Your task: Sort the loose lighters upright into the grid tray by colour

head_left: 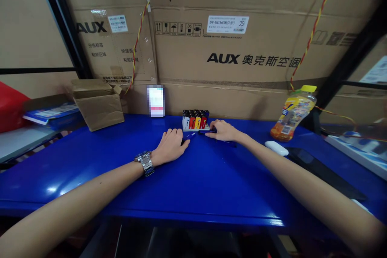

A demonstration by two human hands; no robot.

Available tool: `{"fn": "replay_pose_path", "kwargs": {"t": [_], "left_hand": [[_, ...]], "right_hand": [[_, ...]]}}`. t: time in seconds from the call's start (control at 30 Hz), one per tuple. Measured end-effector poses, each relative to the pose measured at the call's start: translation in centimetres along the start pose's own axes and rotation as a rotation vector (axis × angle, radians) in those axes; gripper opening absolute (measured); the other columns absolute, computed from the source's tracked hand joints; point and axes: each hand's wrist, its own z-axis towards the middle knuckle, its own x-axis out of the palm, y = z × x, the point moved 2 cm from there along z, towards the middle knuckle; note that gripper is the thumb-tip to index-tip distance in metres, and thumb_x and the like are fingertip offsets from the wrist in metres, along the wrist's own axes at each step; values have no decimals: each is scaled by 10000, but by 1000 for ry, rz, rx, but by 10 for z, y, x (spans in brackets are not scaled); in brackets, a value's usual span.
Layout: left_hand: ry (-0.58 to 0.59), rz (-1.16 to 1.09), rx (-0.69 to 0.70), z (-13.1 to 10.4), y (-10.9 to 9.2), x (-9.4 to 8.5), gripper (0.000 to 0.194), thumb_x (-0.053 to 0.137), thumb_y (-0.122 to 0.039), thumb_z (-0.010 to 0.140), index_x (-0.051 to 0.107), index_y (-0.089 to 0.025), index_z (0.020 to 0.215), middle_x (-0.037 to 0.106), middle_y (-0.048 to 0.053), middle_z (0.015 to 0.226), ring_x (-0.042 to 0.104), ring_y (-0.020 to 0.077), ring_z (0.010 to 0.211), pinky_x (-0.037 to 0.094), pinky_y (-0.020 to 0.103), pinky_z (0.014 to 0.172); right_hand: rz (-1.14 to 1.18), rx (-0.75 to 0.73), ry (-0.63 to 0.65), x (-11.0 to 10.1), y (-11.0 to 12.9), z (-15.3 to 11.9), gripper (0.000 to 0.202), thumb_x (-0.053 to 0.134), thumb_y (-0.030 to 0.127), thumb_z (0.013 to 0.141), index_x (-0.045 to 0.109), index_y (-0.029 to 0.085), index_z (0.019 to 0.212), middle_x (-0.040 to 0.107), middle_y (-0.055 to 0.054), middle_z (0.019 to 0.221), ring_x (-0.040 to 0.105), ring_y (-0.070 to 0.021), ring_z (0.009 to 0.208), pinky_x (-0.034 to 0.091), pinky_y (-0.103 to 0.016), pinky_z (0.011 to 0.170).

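Observation:
A small rack of lighter-like items (195, 121), white, orange, yellow and red in front with dark tops, stands near the back of the blue table. My left hand (171, 145), with a watch on its wrist, rests on the table left of the rack, its fingers curled beside a dark blue item (190, 136). My right hand (223, 130) is just right of the rack, its fingers closed on a dark blue item (208, 131) that lies along the rack's front edge. Part of another dark item shows below this hand.
An open cardboard box (99, 107) and a lit phone (156, 101) stand behind on the left. A drink bottle (293, 115), a white case (276, 148) and a black flat object (320, 169) are on the right. Large cartons (181, 64) form the back wall.

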Motion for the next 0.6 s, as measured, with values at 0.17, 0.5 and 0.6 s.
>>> {"fn": "replay_pose_path", "kwargs": {"t": [0.17, 0.5, 0.6], "left_hand": [[-15, -151, 19, 3, 2, 0, 213, 476, -374, 867, 506, -176, 938, 593, 97, 857, 525, 244, 785, 423, 386, 700], [-175, -468, -55, 5, 1, -15, 245, 582, -252, 809, 563, -169, 1039, 650, 82, 994, 599, 207, 900, 487, 354, 790], [-193, -523, -68, 7, 5, -12, 258, 583, -275, 816, 598, -157, 1046, 662, 81, 987, 613, 195, 874, 494, 358, 805]], "right_hand": [[35, 1, 5, -5, 0, 1, 252, 679, 412, 752, 566, 202, 834, 621, -44, 737, 568, -203, 660, 367, -306, 584], [575, -145, -372, -20, 35, -18, 198, 609, 312, 800, 555, 202, 956, 668, -54, 930, 615, -193, 792, 456, -345, 727], [865, -83, -351, -8, 45, -23, 243, 596, 386, 808, 436, 221, 885, 635, -15, 795, 603, -159, 636, 470, -341, 651]]}}
